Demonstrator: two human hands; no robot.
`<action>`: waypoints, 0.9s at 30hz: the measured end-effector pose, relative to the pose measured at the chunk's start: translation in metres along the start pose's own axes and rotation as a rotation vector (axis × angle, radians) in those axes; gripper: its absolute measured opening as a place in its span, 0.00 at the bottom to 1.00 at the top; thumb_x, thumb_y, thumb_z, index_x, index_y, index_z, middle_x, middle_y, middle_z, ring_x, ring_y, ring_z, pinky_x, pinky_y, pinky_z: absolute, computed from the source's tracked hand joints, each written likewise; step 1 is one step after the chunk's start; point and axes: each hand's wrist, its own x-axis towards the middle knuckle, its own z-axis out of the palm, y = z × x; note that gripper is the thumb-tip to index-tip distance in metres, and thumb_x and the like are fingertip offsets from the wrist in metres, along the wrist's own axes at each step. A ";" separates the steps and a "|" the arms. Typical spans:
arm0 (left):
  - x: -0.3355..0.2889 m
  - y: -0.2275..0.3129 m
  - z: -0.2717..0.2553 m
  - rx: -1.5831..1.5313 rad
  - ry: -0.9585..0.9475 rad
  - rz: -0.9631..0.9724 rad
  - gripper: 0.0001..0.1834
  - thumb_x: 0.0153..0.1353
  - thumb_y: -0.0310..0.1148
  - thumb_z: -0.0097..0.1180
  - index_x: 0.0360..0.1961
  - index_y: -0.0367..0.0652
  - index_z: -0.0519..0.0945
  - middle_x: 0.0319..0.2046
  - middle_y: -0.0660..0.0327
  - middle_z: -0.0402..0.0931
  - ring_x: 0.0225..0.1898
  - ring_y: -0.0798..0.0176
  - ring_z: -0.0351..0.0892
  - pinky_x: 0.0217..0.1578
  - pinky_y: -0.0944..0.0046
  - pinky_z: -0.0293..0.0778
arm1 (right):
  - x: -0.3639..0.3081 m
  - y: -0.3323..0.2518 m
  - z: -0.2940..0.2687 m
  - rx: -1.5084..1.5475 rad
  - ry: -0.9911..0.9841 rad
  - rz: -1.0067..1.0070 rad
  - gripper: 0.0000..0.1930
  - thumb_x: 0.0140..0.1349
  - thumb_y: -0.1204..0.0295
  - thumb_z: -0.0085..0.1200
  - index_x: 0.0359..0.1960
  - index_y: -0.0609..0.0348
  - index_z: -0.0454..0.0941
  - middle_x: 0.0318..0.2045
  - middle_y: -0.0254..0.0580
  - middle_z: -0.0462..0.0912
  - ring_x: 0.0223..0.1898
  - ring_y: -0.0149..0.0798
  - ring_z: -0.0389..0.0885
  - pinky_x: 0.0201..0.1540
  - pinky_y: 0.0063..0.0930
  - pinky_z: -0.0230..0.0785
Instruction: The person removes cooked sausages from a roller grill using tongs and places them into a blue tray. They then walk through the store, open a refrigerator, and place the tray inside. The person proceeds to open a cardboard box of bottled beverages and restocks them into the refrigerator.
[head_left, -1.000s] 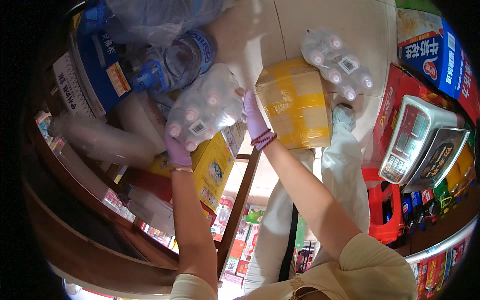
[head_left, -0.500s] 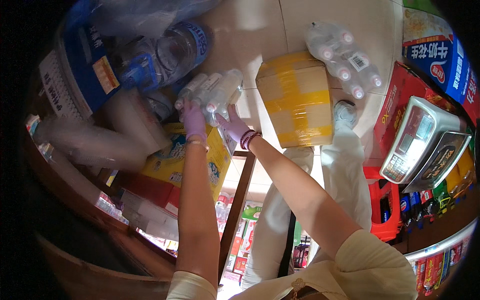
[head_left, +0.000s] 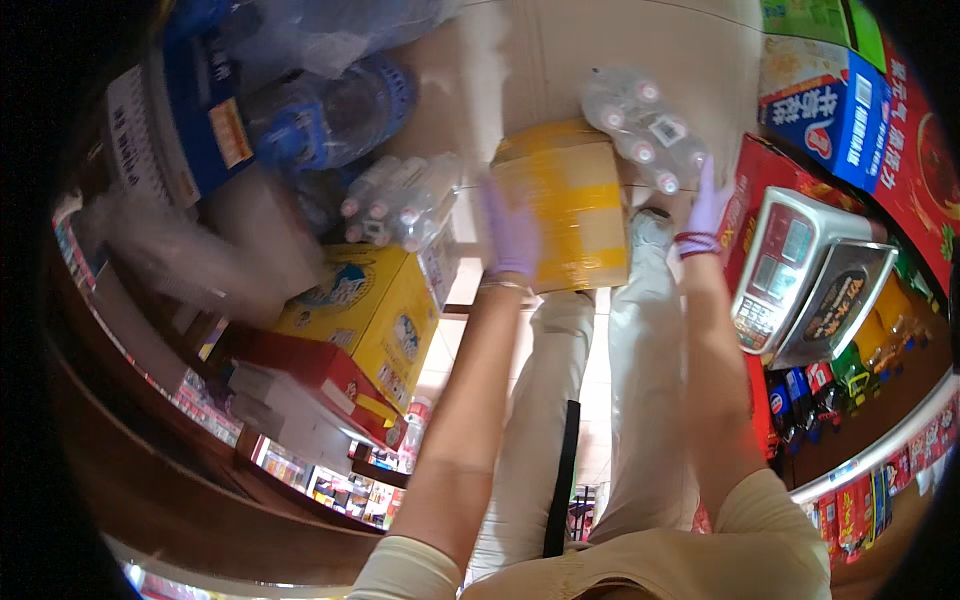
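Approach step appears active: left hand (head_left: 513, 236) spread at left edge of carton (head_left: 575, 210), right hand (head_left: 706, 212) spread beside bottle pack (head_left: 645, 130); grasping requires opposed contact.

The lilac-gloved left hand (head_left: 512, 235), blurred, and the lilac-gloved right hand (head_left: 705, 208) stand well apart, unclenched, their fingers (head_left: 707, 175) stretched forward, with the left wrist (head_left: 508, 283) and right wrist (head_left: 698, 243) behind those fingers and the bare left forearm (head_left: 465, 380) and right forearm (head_left: 716, 350) trailing farther back.
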 end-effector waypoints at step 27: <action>0.030 0.116 0.050 -0.371 -0.336 0.134 0.31 0.68 0.54 0.40 0.54 0.34 0.72 0.56 0.44 0.69 0.60 0.44 0.67 0.60 0.54 0.61 | -0.038 -0.076 -0.063 0.765 -0.374 0.313 0.26 0.68 0.53 0.47 0.59 0.59 0.65 0.55 0.43 0.72 0.52 0.36 0.72 0.50 0.27 0.63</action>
